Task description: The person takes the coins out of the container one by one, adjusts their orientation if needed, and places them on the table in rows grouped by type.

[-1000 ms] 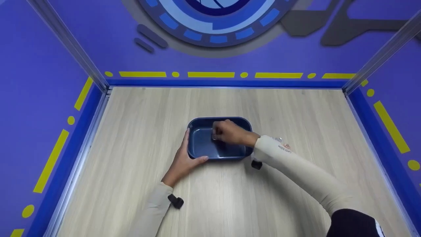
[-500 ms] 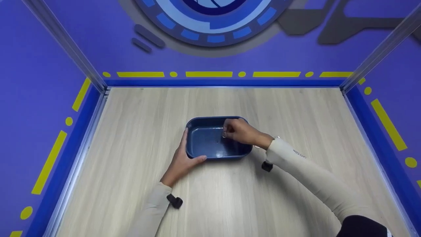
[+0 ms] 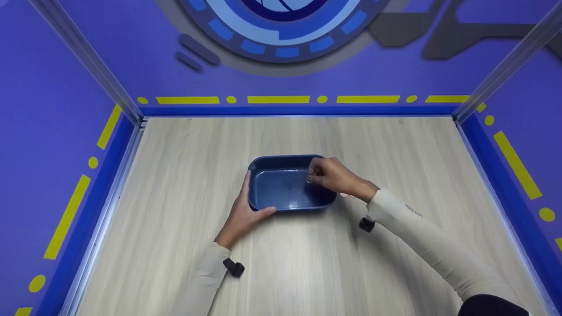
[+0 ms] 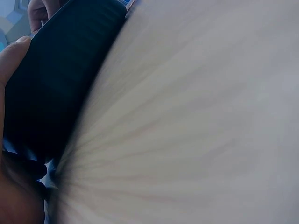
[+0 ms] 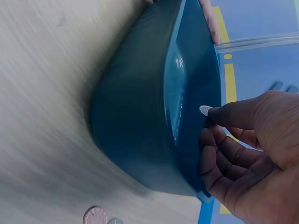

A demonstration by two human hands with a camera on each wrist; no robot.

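A dark blue rectangular tub (image 3: 272,188) with rounded corners sits mid-table. My left hand (image 3: 244,215) grips its near left corner, thumb on the near rim and fingers along the left wall. Over the tub's right part, my right hand (image 3: 336,174) pinches a silver coin (image 5: 204,110) between thumb and fingertips, as the right wrist view shows. On the table just right of the tub lie a copper coin (image 5: 95,216) and a silver-coloured coin (image 5: 115,221), cut off by that view's lower edge. The left wrist view is mostly blocked by a pale sleeve (image 4: 196,121).
Pale wood tabletop (image 3: 189,153) surrounds the tub. Blue and purple panels (image 3: 281,83) with yellow marks stand at the back and both sides, joined by metal posts. A small black device (image 3: 234,267) is strapped at each wrist.
My right hand has shifted rightward across the tub, still pinching a coin. The left hand keeps its hold, and the tub stays nearly in place.
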